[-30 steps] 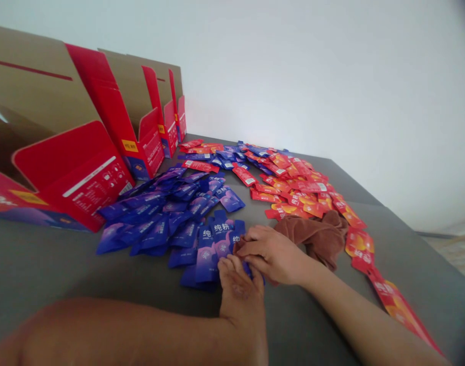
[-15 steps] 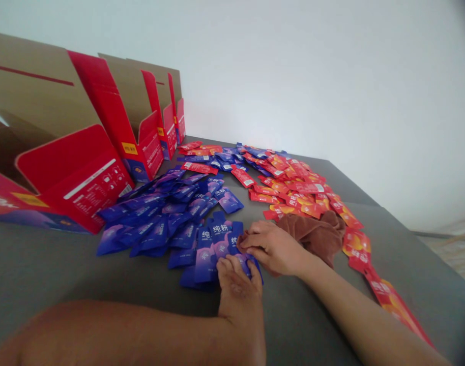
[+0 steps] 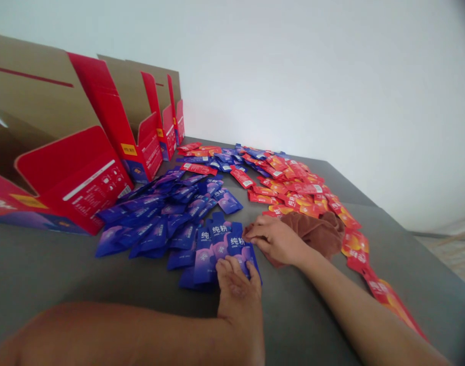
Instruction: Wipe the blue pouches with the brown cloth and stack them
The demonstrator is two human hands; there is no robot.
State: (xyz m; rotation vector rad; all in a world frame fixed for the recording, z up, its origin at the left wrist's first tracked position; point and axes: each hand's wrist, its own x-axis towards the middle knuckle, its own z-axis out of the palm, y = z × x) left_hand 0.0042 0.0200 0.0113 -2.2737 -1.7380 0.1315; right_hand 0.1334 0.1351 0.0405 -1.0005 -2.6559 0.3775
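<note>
My left hand (image 3: 238,287) holds the lower part of a blue and purple sachet (image 3: 238,243), thumb at its right edge and fingers over its front. Other blue sachets (image 3: 205,254) overlap beside it on the left. Just right of the sachet's top, my right hand (image 3: 276,240) pinches a corner of a crumpled brown cloth (image 3: 320,234). The rest of the cloth lies bunched on the table behind that hand, against some red sachets. Fingertips of the right hand are close to the sachet; the cloth under the palm is partly hidden.
Open red cardboard boxes (image 3: 91,188) with tall brown flaps stand in a row at the left. A heap of blue sachets (image 3: 152,218) lies beside them. Red and orange sachets (image 3: 304,188) spread across the back and right of the grey table (image 3: 141,284). A white wall rises behind.
My right hand has drawn the cloth back to the right, off the sachet, so the white lettering on its top now shows. My left hand stays on the sachet.
</note>
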